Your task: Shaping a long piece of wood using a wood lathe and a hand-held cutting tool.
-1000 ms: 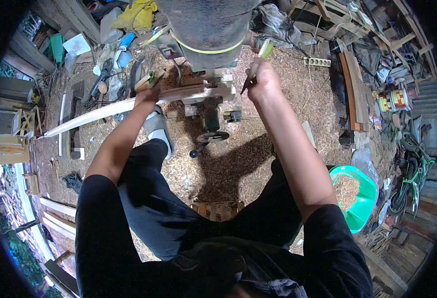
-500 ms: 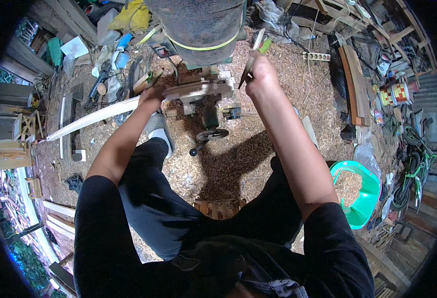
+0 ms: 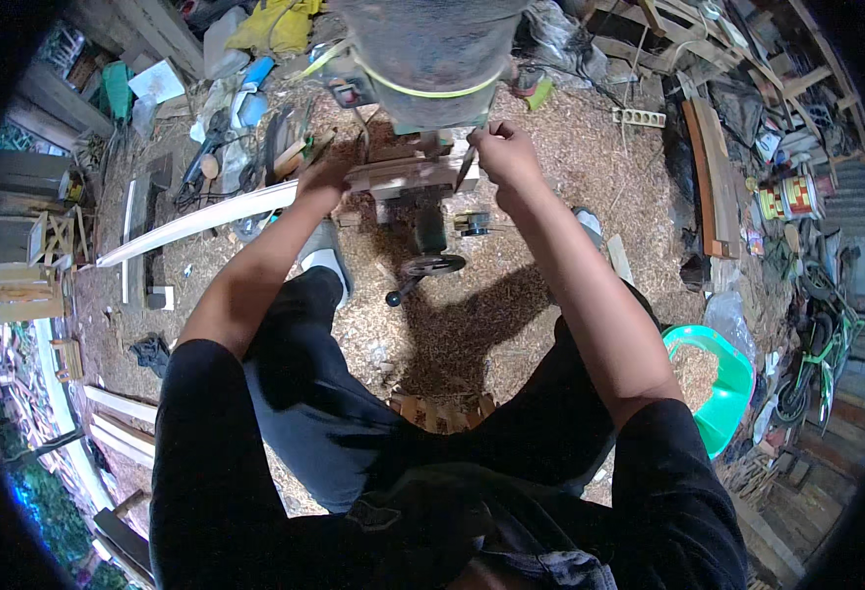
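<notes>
A long, pale, slightly curved wooden strip (image 3: 206, 216) reaches from the left to the small worktable (image 3: 427, 177) of a machine. My left hand (image 3: 326, 179) is closed around it just left of the table; most of its fingers are hidden. Right of the table, my right hand (image 3: 503, 152) is closed on a slim tool with a dark pointed end (image 3: 467, 167), its tip beside the wood's end. The machine's large grey drum-shaped body (image 3: 432, 44), with a yellow band, stands beyond both hands. A handwheel (image 3: 434, 265) with a black knob sits below the table.
Wood shavings cover the ground between my legs. A green plastic basin (image 3: 732, 403) is at the right, near a power strip (image 3: 639, 117) and leaning boards (image 3: 713, 177). Bags, bottles and a yellow sack (image 3: 273, 28) lie at the far left. A small green motorbike (image 3: 816, 364) appears at far right.
My right hand has come left and nearer to the worktable, bringing the pointed tool to the wood's end. The left hand stays on the strip; the whole view has shifted slightly.
</notes>
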The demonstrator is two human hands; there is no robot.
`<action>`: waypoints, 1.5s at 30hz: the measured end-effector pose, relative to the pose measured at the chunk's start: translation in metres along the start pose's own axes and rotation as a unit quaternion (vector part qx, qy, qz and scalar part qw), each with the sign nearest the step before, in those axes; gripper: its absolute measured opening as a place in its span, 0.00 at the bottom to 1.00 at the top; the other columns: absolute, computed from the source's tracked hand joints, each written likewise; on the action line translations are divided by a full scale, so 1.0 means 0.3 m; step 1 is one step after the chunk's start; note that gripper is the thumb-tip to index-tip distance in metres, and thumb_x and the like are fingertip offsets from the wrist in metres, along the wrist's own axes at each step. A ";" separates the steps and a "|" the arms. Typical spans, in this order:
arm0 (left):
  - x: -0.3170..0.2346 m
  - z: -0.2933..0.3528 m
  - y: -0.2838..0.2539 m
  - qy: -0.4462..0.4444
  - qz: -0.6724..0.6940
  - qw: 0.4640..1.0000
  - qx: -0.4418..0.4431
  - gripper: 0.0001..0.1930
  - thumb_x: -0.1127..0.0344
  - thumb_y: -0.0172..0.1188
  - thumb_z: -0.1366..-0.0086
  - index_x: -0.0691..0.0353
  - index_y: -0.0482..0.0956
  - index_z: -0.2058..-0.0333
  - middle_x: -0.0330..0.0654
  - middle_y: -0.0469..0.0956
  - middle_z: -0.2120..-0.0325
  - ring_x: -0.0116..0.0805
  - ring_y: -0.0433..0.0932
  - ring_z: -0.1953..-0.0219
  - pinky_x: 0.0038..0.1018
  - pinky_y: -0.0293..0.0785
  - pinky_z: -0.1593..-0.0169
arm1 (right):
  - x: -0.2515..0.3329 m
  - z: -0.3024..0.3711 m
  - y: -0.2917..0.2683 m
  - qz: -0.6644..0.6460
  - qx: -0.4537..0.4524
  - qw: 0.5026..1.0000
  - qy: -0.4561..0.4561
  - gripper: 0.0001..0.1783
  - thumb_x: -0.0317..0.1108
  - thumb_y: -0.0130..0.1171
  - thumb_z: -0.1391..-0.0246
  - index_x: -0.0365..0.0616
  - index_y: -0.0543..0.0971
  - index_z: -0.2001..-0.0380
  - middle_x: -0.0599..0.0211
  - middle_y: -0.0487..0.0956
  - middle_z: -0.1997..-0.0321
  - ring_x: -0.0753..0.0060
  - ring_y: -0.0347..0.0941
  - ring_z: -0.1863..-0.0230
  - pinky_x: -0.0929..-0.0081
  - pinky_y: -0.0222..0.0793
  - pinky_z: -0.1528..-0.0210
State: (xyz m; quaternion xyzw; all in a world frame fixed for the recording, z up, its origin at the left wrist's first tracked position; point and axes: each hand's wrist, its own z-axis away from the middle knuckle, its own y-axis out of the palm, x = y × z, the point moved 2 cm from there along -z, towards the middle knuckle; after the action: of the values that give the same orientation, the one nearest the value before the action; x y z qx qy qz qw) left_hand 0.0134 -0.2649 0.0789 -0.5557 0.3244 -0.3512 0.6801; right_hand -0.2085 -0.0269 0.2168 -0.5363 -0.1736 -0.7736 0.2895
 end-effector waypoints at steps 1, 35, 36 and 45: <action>-0.062 -0.022 -0.011 -0.020 -0.001 0.999 0.033 0.19 0.58 0.65 0.40 0.53 0.79 0.50 0.47 0.82 0.53 0.50 0.79 0.48 0.45 0.75 0.46 | 0.001 -0.002 -0.028 0.093 0.001 0.995 -0.037 0.10 0.35 0.63 0.49 0.38 0.79 0.69 0.65 0.78 0.72 0.72 0.70 0.71 0.68 0.66 0.66; -0.208 -0.034 -0.098 -0.009 0.003 1.000 -0.005 0.22 0.60 0.72 0.47 0.58 0.81 0.53 0.52 0.83 0.58 0.51 0.82 0.52 0.42 0.79 0.50 | -0.048 0.176 -0.004 0.693 0.368 0.607 -0.125 0.23 0.30 0.57 0.55 0.45 0.81 0.52 0.55 0.83 0.52 0.51 0.79 0.49 0.57 0.76 0.48; 0.033 0.002 -0.044 -0.064 -0.098 0.992 -0.051 0.21 0.58 0.71 0.47 0.58 0.81 0.55 0.52 0.83 0.59 0.49 0.83 0.54 0.42 0.79 0.52 | 0.012 0.224 0.070 0.683 0.378 0.605 -0.158 0.23 0.30 0.57 0.55 0.45 0.81 0.52 0.55 0.83 0.52 0.51 0.79 0.49 0.57 0.76 0.48; 0.041 -0.006 0.006 -0.075 0.000 0.997 0.015 0.19 0.56 0.69 0.46 0.54 0.82 0.56 0.49 0.83 0.57 0.50 0.81 0.51 0.43 0.78 0.50 | 0.019 0.230 0.021 0.679 0.375 0.610 -0.162 0.21 0.30 0.57 0.55 0.44 0.82 0.53 0.55 0.83 0.51 0.51 0.79 0.48 0.58 0.76 0.48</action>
State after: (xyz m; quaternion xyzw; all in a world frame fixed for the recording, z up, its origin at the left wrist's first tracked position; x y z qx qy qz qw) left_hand 0.0187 -0.2760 0.0761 -0.5702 0.2674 -0.3131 0.7108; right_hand -0.1555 0.0066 0.2469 -0.4618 -0.0791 -0.1237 0.8747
